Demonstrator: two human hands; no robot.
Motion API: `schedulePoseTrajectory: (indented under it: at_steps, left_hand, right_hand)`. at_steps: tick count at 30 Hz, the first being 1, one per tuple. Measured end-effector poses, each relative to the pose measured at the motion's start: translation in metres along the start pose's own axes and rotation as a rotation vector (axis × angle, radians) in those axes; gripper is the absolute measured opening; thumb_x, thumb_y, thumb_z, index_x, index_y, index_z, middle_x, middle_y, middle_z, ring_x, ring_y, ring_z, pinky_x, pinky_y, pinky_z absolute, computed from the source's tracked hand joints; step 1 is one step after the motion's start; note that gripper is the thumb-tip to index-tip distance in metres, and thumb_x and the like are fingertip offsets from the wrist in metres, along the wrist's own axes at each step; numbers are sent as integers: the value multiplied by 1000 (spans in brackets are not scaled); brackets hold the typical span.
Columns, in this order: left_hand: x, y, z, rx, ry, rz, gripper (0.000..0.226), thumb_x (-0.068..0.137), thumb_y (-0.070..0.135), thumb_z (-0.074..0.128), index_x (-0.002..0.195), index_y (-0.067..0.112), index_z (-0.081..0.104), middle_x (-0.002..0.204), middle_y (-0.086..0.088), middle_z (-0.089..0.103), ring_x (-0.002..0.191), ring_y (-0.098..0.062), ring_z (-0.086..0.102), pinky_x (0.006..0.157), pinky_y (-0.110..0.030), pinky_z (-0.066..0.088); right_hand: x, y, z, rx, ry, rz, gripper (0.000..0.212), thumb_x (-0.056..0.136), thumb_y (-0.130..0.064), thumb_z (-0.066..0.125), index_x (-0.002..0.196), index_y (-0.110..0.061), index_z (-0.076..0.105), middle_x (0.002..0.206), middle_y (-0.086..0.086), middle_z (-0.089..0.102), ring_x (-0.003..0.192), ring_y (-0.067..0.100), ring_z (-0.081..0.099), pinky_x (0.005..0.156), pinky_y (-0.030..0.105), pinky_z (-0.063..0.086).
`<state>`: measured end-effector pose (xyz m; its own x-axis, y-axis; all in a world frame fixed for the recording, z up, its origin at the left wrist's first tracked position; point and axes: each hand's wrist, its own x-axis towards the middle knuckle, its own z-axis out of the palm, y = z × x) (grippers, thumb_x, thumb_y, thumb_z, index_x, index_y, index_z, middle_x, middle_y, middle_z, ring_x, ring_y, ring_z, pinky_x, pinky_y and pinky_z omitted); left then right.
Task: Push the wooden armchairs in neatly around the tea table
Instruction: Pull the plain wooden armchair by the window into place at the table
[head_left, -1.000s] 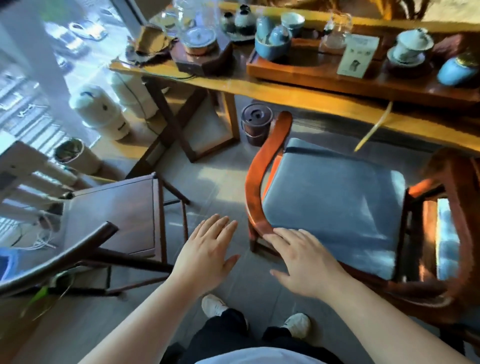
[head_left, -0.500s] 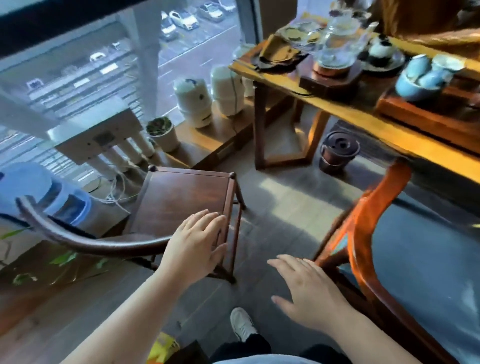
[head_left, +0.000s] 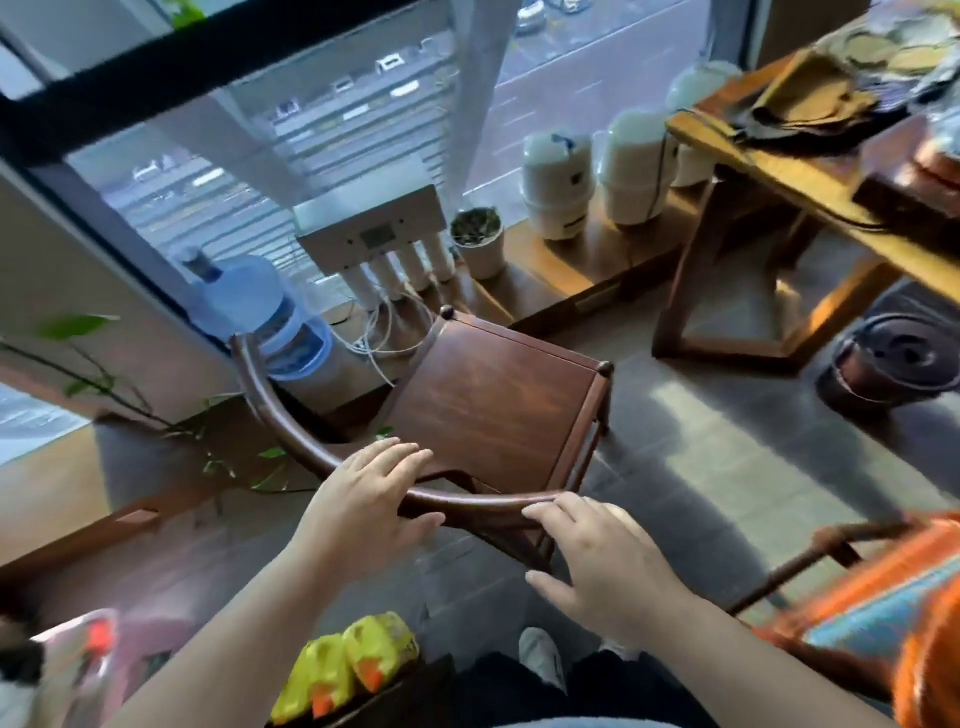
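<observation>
A dark wooden armchair (head_left: 498, 405) with a curved back rail stands in the middle of the floor, its seat facing the window. My left hand (head_left: 363, 501) lies over the back rail, fingers spread. My right hand (head_left: 602, 561) hovers at the rail's right end, fingertips touching it. The tea table (head_left: 810, 176) stands at the upper right, apart from this chair. An orange-red armchair with a blue cushion (head_left: 872, 613) shows at the lower right edge.
Along the window ledge stand a blue water bottle (head_left: 249, 306), a water filter (head_left: 374, 234), a plant pot (head_left: 478, 239) and white tanks (head_left: 558, 182). A dark lidded bucket (head_left: 893, 369) sits under the table. Yellow packets (head_left: 348, 665) lie near my feet.
The view has swung left from the cushioned armchair to the dark one. My left hand moved onto its back rail and my right hand left the orange chair to reach the rail's end.
</observation>
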<state>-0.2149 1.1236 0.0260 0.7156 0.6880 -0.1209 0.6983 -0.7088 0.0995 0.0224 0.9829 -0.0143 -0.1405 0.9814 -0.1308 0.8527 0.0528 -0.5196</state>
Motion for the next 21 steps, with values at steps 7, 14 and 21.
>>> schedulePoseTrajectory:
  at_steps: [7, 14, 21]
  left_hand:
    - [0, -68, -12, 131, -168, 67, 81, 74, 73, 47, 131, 16, 52, 129, -5, 59, 123, -27, 49, 104, -43, 39]
    - [16, -170, -8, 240, -299, 148, 83, 67, 65, 64, 135, 22, 46, 132, -3, 56, 127, -25, 45, 107, -44, 34]
    - [54, -217, 6, 377, -525, 250, 49, 74, 42, 57, 122, 30, 51, 117, 8, 60, 117, -17, 50, 105, -40, 32]
  right_hand:
    - [62, -22, -5, -107, -18, -108, 52, 79, -59, 59, 118, -25, 57, 97, -4, 56, 89, 21, 57, 75, 38, 47]
    - [122, -58, 10, -134, -353, -66, 51, 86, -59, 56, 123, -26, 45, 109, 0, 54, 99, 24, 53, 81, 39, 46]
    - [170, -83, 40, -53, -562, 43, 37, 84, -52, 60, 98, -22, 43, 95, 2, 59, 89, 30, 58, 67, 36, 45]
